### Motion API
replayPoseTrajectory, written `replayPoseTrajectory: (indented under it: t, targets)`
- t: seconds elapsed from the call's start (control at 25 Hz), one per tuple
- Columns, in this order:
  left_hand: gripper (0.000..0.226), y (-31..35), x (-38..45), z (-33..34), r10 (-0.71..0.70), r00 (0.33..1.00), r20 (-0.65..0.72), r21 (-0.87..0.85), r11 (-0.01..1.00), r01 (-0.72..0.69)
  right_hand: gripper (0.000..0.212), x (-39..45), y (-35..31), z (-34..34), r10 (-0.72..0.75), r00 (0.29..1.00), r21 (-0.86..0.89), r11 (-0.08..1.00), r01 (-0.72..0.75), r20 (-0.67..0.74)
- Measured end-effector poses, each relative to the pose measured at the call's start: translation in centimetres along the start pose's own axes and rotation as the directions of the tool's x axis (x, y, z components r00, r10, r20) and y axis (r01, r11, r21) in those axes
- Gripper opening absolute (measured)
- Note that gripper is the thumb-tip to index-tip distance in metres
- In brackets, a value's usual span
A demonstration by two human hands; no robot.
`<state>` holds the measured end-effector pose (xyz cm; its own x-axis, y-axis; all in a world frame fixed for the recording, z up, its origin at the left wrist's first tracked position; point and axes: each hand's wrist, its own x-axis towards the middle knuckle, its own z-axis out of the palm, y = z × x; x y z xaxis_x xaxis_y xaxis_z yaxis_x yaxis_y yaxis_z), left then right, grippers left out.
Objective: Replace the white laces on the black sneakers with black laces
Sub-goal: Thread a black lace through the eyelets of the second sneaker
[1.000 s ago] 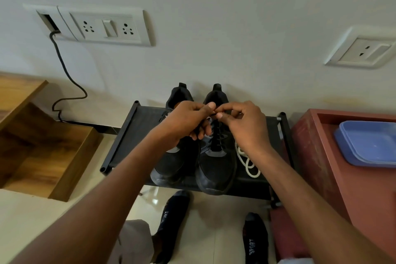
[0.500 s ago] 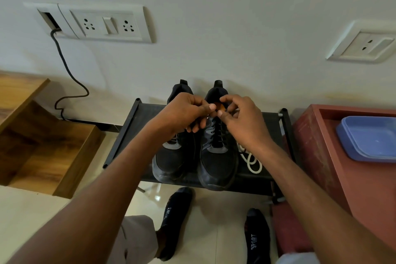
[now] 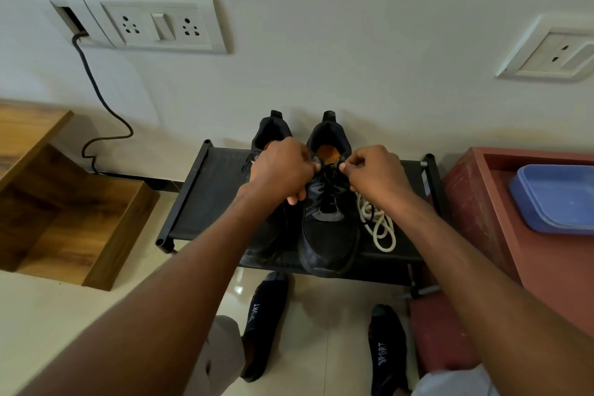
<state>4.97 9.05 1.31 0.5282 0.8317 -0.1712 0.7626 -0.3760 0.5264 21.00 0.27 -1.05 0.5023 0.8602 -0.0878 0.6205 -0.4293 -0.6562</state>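
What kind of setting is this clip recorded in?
Most likely a home, perhaps an entryway or bedroom corner. A low black shoe rack stands against a plain wall with switch-and-socket plates, a tiled floor lies below, and the person stands there in socks.

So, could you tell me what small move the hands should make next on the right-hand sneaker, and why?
Probably draw the two ends apart to snug the black lace. The left hand and right hand each pinch an end above the right sneaker; its eyelets look already threaded, and the white laces lie discarded beside it.
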Motion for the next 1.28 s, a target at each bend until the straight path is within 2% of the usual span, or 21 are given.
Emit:
replayPoseTrajectory:
  t: [0.12, 0.44, 0.56, 0.68, 0.72, 0.8, 0.88, 0.96, 1.0, 1.08, 1.16, 1.28]
  targets:
    - [0.020, -0.3, 1.1, 0.0, 0.005, 1.000, 0.009, 0.041, 0.999, -0.006, 0.011, -0.1, 0.1, -0.4, -0.026, 1.000, -0.065, 0.998, 0.025, -0.010]
    - [0.018, -0.7, 1.4, -0.1, 0.039, 0.995, -0.089, 0.316, 0.949, -0.009, 0.019, 0.1, 0.8, -2.0, 0.042, 0.997, -0.210, 0.976, -0.055, -0.063]
    - [0.020, -0.6, 1.3, -0.1, 0.031, 0.996, -0.086, 0.332, 0.943, -0.001, 0.018, -0.1, 0.8, -1.8, 0.059, 0.994, -0.237, 0.968, -0.079, -0.093]
    - [0.025, -0.7, 1.1, -0.9, 0.007, 0.999, -0.040, 0.295, 0.956, 0.006, 0.030, 0.2, 1.2, -2.8, 0.131, 0.991, -0.263, 0.956, -0.129, -0.011]
    - [0.028, -0.9, 1.0, -1.4, -0.004, 1.000, -0.012, 0.263, 0.965, 0.007, 0.035, 0.2, 1.0, -3.5, 0.170, 0.984, -0.206, 0.966, -0.157, 0.049]
    - [0.034, -1.5, 0.5, -2.6, -0.038, 0.999, 0.031, 0.120, 0.992, 0.034, 0.035, 0.0, 0.0, -4.9, 0.215, 0.937, 0.083, 0.966, -0.246, 0.275]
    - [0.040, -1.9, -0.1, -3.7, -0.054, 0.998, -0.025, 0.062, 0.996, 0.056, 0.028, -0.9, -1.8, -5.6, 0.078, 0.880, 0.346, 0.900, -0.265, 0.469]
    - [0.050, -1.5, -0.7, -4.4, -0.032, 0.988, -0.149, 0.020, 0.999, 0.036, 0.026, -2.1, -3.6, -5.1, -0.108, 0.843, 0.454, 0.874, -0.172, 0.527]
    - [0.055, -1.1, -1.0, -4.6, -0.058, 0.988, -0.146, -0.097, 0.994, 0.044, 0.028, -2.6, -4.2, -4.3, -0.172, 0.842, 0.452, 0.887, -0.094, 0.511]
    - [0.059, 0.0, -1.5, -4.8, -0.142, 0.990, 0.017, -0.339, 0.930, 0.139, 0.036, -3.2, -4.8, -2.7, -0.255, 0.857, 0.393, 0.917, 0.067, 0.448]
    - [0.056, 0.2, -1.4, -4.8, -0.183, 0.961, 0.206, -0.417, 0.873, 0.255, 0.041, -3.2, -4.9, -1.6, -0.301, 0.865, 0.336, 0.927, 0.166, 0.403]
    - [0.033, -0.6, -0.8, -5.0, -0.164, 0.944, 0.286, -0.546, 0.782, 0.301, 0.045, -2.9, -4.2, -1.0, -0.285, 0.900, 0.223, 0.950, 0.219, 0.329]
